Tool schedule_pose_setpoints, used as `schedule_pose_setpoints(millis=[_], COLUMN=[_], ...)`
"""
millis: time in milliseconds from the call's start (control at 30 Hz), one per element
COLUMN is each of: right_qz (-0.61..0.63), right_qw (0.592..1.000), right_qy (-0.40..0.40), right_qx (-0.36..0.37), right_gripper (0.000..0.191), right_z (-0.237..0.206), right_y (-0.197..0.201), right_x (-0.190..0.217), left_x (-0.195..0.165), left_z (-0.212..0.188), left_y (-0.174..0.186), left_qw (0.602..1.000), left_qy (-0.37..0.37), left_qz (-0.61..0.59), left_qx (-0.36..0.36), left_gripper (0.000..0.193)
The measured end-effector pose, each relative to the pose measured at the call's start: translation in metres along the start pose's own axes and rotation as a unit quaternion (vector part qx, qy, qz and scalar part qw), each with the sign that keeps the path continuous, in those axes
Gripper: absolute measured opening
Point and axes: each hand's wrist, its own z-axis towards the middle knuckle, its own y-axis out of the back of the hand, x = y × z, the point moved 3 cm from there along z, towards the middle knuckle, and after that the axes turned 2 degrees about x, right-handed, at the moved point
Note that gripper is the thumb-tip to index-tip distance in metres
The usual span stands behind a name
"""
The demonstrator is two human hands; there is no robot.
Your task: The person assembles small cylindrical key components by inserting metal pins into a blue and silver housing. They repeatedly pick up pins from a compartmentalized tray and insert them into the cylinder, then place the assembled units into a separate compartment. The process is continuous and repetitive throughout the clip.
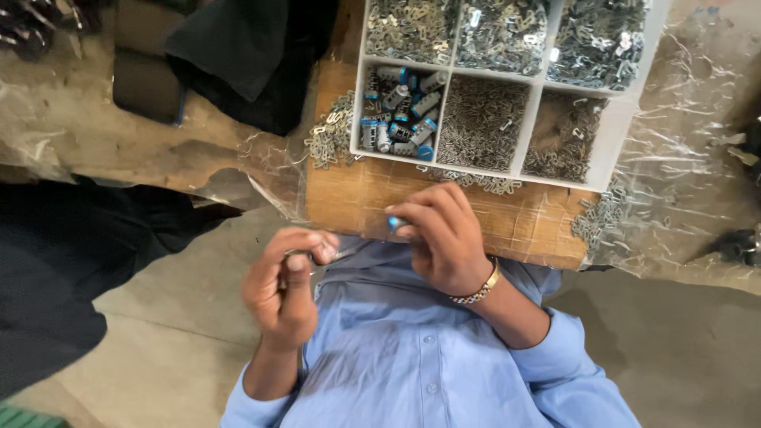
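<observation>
- Head view: the left hand (279, 287) is curled, thumb and forefinger pinching a small dark metal piece (300, 255) at the fingertips, raised close in front of the chest; the piece is too small and blurred to make out its shape.
- The right hand (444, 238) is closed around a small cylinder with a blue end (395, 223), only the blue tip showing between thumb and forefinger. It sits just right of the left hand, the two apart but facing, likely so the two parts can be lined up.
- A gold-coloured bracelet (478, 290) circles the right wrist, above a light blue shirt (412, 357).
- Beyond the hands, a wooden board (349, 202) carries a white divided tray (609, 139), within easy reach.
- The tray's near-left compartment holds more blue-ended cylinders (400, 115); the other compartments hold heaps of small grey metal parts (483, 123), sorted by kind so each can be picked separately.
- Loose metal clips (329, 139) lie spilled on the board left of the tray, and more at its right.
- Crinkled clear plastic sheet (690, 158) covers the table at the right; dark cloth (238, 55) lies far left.
</observation>
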Motion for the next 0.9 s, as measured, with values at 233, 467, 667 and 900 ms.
schedule_pose_setpoints(millis=[233,467,667,900], right_qz=[0.038,0.06,0.075,0.093], right_qw=[0.996,0.995,0.995,0.993], right_qy=[-0.04,-0.05,-0.027,-0.027], right_qx=[-0.064,-0.064,-0.051,-0.065], right_gripper=[0.019,0.021,0.023,0.025], right_z=[-0.004,-0.002,-0.002,-0.002], right_y=[0.006,0.009,0.013,0.018], right_x=[-0.004,-0.007,-0.009,-0.014], left_x=[-0.002,0.001,0.008,0.013], left_z=[0.028,0.043,0.037,0.036], left_y=[-0.044,-0.046,-0.043,-0.047], left_qw=[0.97,0.961,0.967,0.964], left_qy=[-0.047,-0.085,-0.053,-0.042], left_qz=[0.212,0.235,0.22,0.209], left_qx=[0.111,0.121,0.12,0.16], left_gripper=[0.008,0.005,0.006,0.006])
